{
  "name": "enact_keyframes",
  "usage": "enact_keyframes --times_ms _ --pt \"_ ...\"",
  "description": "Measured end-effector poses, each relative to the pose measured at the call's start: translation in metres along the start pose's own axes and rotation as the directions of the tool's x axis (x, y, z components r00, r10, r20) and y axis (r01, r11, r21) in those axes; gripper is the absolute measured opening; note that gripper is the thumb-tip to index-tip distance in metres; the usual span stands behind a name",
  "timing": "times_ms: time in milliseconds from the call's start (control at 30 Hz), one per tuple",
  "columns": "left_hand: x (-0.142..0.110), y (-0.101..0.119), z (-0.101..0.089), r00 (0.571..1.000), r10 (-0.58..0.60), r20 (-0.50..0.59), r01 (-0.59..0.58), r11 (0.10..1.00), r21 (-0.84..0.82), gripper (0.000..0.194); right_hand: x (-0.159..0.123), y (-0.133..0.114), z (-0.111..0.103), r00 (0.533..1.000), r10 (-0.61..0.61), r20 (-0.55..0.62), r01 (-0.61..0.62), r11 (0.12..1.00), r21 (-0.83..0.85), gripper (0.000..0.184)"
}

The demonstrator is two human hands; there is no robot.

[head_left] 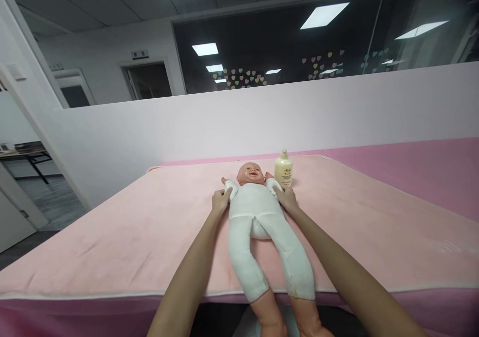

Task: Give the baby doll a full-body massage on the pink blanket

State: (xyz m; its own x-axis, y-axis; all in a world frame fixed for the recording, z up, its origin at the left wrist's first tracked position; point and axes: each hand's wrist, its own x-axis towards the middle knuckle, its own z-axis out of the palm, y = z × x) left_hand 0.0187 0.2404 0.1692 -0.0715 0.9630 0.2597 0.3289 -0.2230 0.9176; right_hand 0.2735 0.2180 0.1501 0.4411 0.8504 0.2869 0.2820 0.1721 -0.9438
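A baby doll with a white cloth body lies on its back on a pink blanket. Its head points away from me, and its bare plastic feet hang past the near edge. My left hand is closed around the doll's arm on the left side, thumb on top. On the other side my right hand grips the other arm in the same way. Both of the doll's arms are bent, with its small hands up beside the head. Just beyond my right hand stands a pale yellow pump bottle, upright.
Behind the blanket rises a low white wall with a dark window above it. A pink surface extends on the right. To the left are a doorway and a table with stacked items.
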Motion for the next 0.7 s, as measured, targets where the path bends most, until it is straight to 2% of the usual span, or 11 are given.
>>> enact_keyframes --times_ms 67,133,200,267,367,433,533,633,700 --pt "0.0 0.001 0.001 0.997 0.036 -0.061 -0.027 0.991 0.134 0.043 0.0 -0.002 0.002 1.0 0.004 -0.028 -0.009 0.986 -0.167 0.036" --pt "-0.001 0.002 0.002 0.995 0.044 -0.091 -0.03 0.989 0.148 0.042 0.0 -0.002 0.003 0.999 0.013 -0.036 -0.02 0.979 -0.201 0.036" --pt "-0.003 0.002 0.002 0.998 0.006 -0.063 -0.004 1.0 0.028 0.041 0.002 0.0 0.001 0.999 0.046 -0.02 -0.048 0.996 -0.079 0.033" --pt "-0.004 0.001 0.0 0.998 -0.049 0.033 0.055 0.979 -0.194 0.038 0.004 0.003 -0.004 0.993 0.111 0.046 -0.117 0.977 0.176 0.034" --pt "-0.004 0.001 -0.007 0.978 -0.061 0.199 0.149 0.875 -0.461 0.036 0.007 0.008 -0.013 0.967 0.159 0.201 -0.239 0.841 0.486 0.041" --pt "-0.004 0.002 -0.01 0.97 -0.053 0.237 0.174 0.832 -0.526 0.036 0.008 0.01 -0.015 0.958 0.172 0.23 -0.273 0.796 0.54 0.035" --pt "-0.006 0.003 -0.009 0.972 -0.1 0.211 0.205 0.799 -0.566 0.032 0.006 0.01 -0.014 0.965 0.206 0.161 -0.262 0.787 0.558 0.023" --pt "-0.01 0.005 -0.005 0.975 -0.137 0.176 0.216 0.773 -0.597 0.038 0.002 0.006 -0.01 0.975 0.188 0.12 -0.222 0.77 0.598 0.031" --pt "-0.011 0.006 -0.002 0.984 -0.106 0.144 0.172 0.78 -0.601 0.041 0.0 0.004 -0.007 0.982 0.157 0.106 -0.19 0.782 0.594 0.039"
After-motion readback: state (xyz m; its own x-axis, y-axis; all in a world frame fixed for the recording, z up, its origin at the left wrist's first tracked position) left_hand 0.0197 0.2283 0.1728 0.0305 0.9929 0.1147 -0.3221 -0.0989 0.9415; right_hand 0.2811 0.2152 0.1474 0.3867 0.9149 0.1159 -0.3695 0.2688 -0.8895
